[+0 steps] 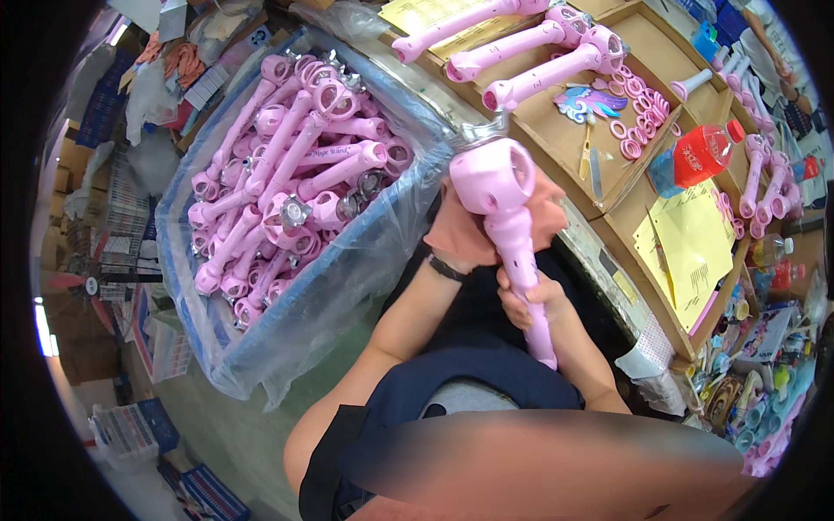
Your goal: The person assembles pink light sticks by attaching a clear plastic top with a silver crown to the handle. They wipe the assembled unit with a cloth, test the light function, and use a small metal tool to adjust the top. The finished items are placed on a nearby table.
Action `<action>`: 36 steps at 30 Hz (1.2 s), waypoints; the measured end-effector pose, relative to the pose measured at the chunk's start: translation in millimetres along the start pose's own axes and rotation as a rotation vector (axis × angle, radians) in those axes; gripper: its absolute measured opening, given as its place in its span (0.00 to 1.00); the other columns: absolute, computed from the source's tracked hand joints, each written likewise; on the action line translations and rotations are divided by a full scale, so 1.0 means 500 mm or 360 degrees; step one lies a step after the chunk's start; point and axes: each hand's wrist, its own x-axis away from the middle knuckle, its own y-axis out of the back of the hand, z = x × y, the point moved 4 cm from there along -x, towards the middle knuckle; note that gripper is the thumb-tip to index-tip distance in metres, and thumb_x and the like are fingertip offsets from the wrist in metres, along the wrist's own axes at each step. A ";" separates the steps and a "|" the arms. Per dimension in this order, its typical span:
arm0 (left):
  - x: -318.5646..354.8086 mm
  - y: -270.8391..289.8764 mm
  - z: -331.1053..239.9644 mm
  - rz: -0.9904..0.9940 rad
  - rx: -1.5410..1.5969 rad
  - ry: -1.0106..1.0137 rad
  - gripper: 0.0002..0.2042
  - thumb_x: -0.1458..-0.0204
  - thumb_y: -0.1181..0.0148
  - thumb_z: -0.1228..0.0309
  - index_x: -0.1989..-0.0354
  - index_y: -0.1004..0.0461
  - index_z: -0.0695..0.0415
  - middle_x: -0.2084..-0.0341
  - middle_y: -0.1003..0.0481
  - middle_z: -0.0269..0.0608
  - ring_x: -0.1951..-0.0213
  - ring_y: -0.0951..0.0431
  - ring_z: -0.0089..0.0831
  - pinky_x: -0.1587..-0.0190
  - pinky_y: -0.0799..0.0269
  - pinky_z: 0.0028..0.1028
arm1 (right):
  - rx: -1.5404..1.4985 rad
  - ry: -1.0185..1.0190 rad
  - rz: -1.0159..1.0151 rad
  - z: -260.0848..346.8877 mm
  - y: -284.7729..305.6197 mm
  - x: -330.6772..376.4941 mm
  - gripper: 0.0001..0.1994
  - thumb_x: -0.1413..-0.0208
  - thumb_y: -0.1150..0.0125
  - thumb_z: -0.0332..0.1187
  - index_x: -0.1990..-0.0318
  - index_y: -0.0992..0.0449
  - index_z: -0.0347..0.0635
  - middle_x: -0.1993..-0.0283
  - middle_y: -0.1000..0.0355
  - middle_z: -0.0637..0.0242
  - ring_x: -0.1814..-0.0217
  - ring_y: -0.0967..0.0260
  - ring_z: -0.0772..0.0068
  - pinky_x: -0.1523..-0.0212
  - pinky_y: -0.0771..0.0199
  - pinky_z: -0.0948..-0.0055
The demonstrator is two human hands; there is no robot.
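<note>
A pink toy wand (pixel 521 252) is upright in front of me, its round, hollow head at the top with a silver crown-like piece (pixel 480 130) on it. My right hand (pixel 543 297) is closed around the wand's handle. Behind the head, my left hand (pixel 459 259) has a salmon-coloured cloth (pixel 549 208) and presses it to the wand; the cloth and wand hide most of its fingers. To the left, a blue crate (pixel 187 304) lined with clear plastic is heaped with similar pink wands (pixel 282 156).
On the bench at right, cardboard trays (pixel 556 148) hold more wands, pink rings (pixel 638 117), a winged blue-purple piece (pixel 589 102) and a cutter knife (pixel 595 169). A red-labelled bottle (pixel 695 159) lies by yellow paper sheets (pixel 691 252). The bench edge runs close to my right arm.
</note>
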 end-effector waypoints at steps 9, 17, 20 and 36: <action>0.045 0.006 -0.055 -0.0793 -0.1317 -0.1046 0.19 0.45 0.47 0.52 0.55 0.31 0.55 0.59 0.25 0.41 0.58 0.23 0.34 0.56 0.24 0.39 | 0.2847 0.0491 -0.1631 0.036 -0.063 -0.003 0.21 0.50 0.35 0.38 0.53 0.34 0.36 0.67 0.25 0.42 0.64 0.25 0.38 0.63 0.24 0.51; 0.064 -0.005 -0.070 -0.0818 -0.0647 -0.0991 0.19 0.47 0.45 0.53 0.55 0.27 0.56 0.62 0.25 0.41 0.60 0.24 0.31 0.52 0.29 0.35 | 0.3018 0.0348 -0.1654 -0.001 -0.076 0.015 0.18 0.52 0.38 0.32 0.55 0.35 0.35 0.67 0.25 0.43 0.66 0.25 0.39 0.64 0.24 0.49; 0.080 -0.045 -0.076 -0.0934 -0.1644 -0.1206 0.20 0.52 0.37 0.65 0.51 0.29 0.58 0.59 0.25 0.43 0.55 0.25 0.32 0.49 0.30 0.32 | 0.3034 0.0349 -0.1684 -0.008 -0.075 0.015 0.18 0.52 0.38 0.32 0.55 0.35 0.36 0.67 0.25 0.43 0.67 0.25 0.39 0.64 0.24 0.50; 0.036 0.008 -0.064 -0.0113 -0.0357 -0.0290 0.25 0.43 0.53 0.53 0.45 0.34 0.59 0.49 0.29 0.52 0.46 0.30 0.41 0.44 0.35 0.40 | 0.1370 -0.0290 -0.0572 0.017 -0.010 0.030 0.17 0.52 0.29 0.31 0.58 0.30 0.40 0.72 0.28 0.65 0.77 0.28 0.74 0.73 0.25 0.73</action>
